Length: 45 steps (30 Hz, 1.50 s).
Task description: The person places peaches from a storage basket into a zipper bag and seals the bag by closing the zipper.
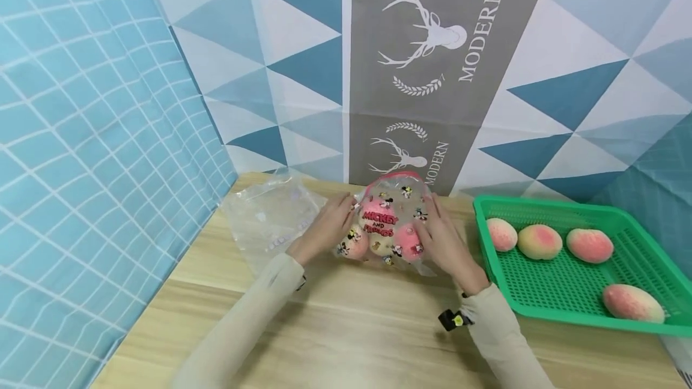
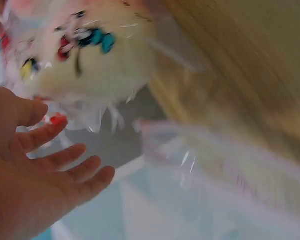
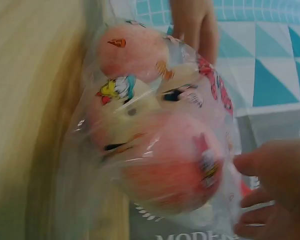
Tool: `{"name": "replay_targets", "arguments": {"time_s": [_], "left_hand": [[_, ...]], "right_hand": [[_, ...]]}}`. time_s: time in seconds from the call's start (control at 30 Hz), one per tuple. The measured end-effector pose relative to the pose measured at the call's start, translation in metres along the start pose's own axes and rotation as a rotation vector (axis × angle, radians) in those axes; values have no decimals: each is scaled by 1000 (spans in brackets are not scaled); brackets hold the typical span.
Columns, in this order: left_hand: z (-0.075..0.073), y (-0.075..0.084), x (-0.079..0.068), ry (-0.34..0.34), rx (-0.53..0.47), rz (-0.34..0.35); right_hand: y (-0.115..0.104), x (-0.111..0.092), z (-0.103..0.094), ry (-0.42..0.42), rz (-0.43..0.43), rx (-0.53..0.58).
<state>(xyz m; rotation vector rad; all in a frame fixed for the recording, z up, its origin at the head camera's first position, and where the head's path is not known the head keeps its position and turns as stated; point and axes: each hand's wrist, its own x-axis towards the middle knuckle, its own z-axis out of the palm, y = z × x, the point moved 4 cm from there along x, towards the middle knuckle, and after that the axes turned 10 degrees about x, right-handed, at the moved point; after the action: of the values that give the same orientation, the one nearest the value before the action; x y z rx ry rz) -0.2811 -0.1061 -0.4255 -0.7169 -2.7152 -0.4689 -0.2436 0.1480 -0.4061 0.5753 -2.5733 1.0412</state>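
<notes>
A clear zip bag [image 1: 400, 200] printed with cartoon characters and red "Mickey and Friends" lettering stands on the table, its red-edged top toward the wall. Several pink-and-cream peaches [image 3: 165, 170] show through the plastic. Along the bag's left side is my left hand [image 1: 331, 221]; the left wrist view shows its fingers [image 2: 65, 157] extended and spread apart beside the plastic. My right hand [image 1: 444, 236] lies along the opposite side. Its thumb and fingers [image 3: 257, 215] are at the bag's edge in the right wrist view, blurred, with no firm grip visible.
Another clear plastic bag [image 1: 270, 215] lies flat to the left, against the back of the wooden table [image 1: 346, 335]. On the right, a green basket [image 1: 567, 311] holds several loose peaches [image 1: 540, 241]. Patterned cloth hangs behind and to the left.
</notes>
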Motion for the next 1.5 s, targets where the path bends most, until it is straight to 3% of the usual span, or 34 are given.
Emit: {"name": "replay_targets", "arguments": {"time_s": [0.17, 0.27, 0.37, 0.43, 0.53, 0.63, 0.73, 0.83, 0.9, 1.03, 1.1, 1.17, 1.3, 1.4, 1.5], "left_hand": [[-31, -7, -38, -12, 195, -66], [-40, -27, -70, -48, 322, -166], [-39, -47, -103, -93, 422, -225], [-34, -56, -123, -117, 418, -247], [-29, -59, -145, -125, 383, -237], [-31, -57, -160, -117, 372, -229], [-37, -54, -174, -117, 362, -241], [-49, -54, -187, -80, 327, -279], [-63, -53, -193, 25, 308, -270], [-98, -44, -196, 359, 308, -151], [-114, -36, -194, 481, 330, -89], [-127, -26, -190, 534, 356, -46], [-140, 6, -178, 552, 400, 41], [-140, 35, -173, 531, 392, 84], [-128, 67, -166, 489, 347, 126]], "right_hand": [[-22, -34, -12, 243, -60, -11], [-41, -52, -16, 298, -141, -64], [-56, -67, -8, 232, -232, -125], [-60, -76, 3, 132, -264, -153], [-52, -87, 20, -44, -225, -196], [-35, -92, 36, -156, -156, -273], [-24, -92, 46, -171, -119, -281], [-21, -86, 53, -159, -137, -259], [-21, -79, 55, -145, -159, -259], [-19, -59, 54, -111, -185, -266], [-18, -50, 53, -103, -194, -251], [-17, -45, 53, -104, -207, -232], [-28, -48, 49, -106, -224, -166], [-58, -58, 45, -98, -303, -68], [-89, -73, 37, -118, -422, 33]]}}
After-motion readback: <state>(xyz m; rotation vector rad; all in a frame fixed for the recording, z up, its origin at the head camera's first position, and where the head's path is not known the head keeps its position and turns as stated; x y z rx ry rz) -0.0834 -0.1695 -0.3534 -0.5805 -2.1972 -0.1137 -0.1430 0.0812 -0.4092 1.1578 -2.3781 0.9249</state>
